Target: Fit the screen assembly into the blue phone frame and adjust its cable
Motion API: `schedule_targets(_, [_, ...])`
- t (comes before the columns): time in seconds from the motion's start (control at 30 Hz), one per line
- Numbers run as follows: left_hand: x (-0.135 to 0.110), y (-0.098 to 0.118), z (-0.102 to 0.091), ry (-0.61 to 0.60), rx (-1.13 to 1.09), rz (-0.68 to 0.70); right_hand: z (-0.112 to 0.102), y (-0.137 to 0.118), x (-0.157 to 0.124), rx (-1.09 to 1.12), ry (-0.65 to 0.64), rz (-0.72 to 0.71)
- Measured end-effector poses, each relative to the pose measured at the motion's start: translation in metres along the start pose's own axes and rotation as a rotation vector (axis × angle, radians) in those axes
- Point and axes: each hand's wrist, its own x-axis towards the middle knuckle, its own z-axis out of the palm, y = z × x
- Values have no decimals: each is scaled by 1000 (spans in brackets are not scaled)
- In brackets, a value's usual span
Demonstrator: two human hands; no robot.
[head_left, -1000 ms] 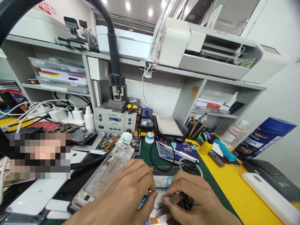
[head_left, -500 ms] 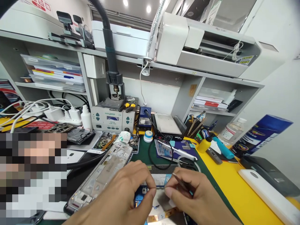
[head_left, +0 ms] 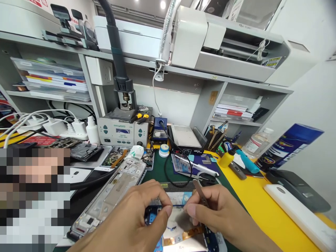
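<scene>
My left hand [head_left: 136, 217] and my right hand [head_left: 217, 213] meet low in the middle over an opened phone [head_left: 178, 227] with a silvery plate and an orange flex cable. The left thumb and forefinger pinch the phone's upper edge. My right hand is closed on metal tweezers [head_left: 200, 190], whose tail sticks up past the knuckles while the thumb presses on the phone's edge. A stripped phone frame [head_left: 110, 199] lies just left of my left hand.
A hot-air rework station [head_left: 122, 129] stands at the back, with chargers and cables [head_left: 52, 126] to its left. A yellow bottle [head_left: 226, 158], tools and a blue box [head_left: 288, 147] sit right. A white slab [head_left: 299, 213] lies on the yellow mat. A green mat [head_left: 157, 171] lies under the work.
The view has tilted down, showing more of the opened phone. My hands have spread slightly and the tweezers now stand more upright in my right hand.
</scene>
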Motion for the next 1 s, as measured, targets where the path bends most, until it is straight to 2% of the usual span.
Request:
schedule_targets(0.23, [-1, -1, 1, -11, -26, -53, -1, 2, 1, -107, -7, -4])
schedule_targets(0.53, [0, -1, 3, -32, 11, -14, 12, 1, 2, -379, 117, 58])
schedule_targets(0.77, [-1, 0, 6, -10, -4, 49, 13, 8, 4, -398, 192, 7])
schedule_targets(1.0, [-1, -1, 5, -23, 1, 19, 12, 3, 1, -358, 139, 64])
